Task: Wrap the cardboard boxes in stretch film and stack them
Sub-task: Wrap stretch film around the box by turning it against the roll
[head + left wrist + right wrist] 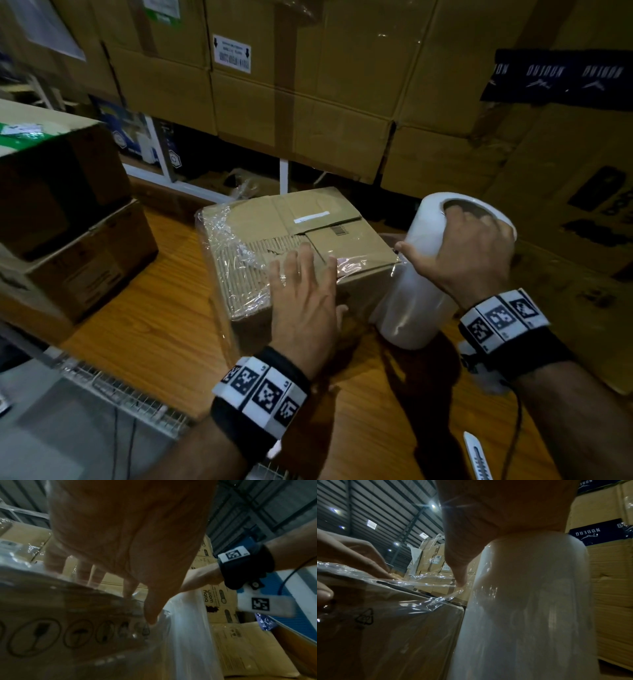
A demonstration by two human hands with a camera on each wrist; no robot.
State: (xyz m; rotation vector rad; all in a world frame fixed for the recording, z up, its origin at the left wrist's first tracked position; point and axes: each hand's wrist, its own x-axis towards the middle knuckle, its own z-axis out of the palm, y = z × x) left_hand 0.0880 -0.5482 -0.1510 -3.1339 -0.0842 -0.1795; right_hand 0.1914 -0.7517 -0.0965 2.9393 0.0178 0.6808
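Gripping top end of stretch film roll [431, 270] w/ right hand [469, 253], fingers hooked into core, roll upright just right of cardboard box [308, 240] on wooden table [164, 325]. Left hand [305, 301] flat, fingers spread, pressing film onto box's near top edge.
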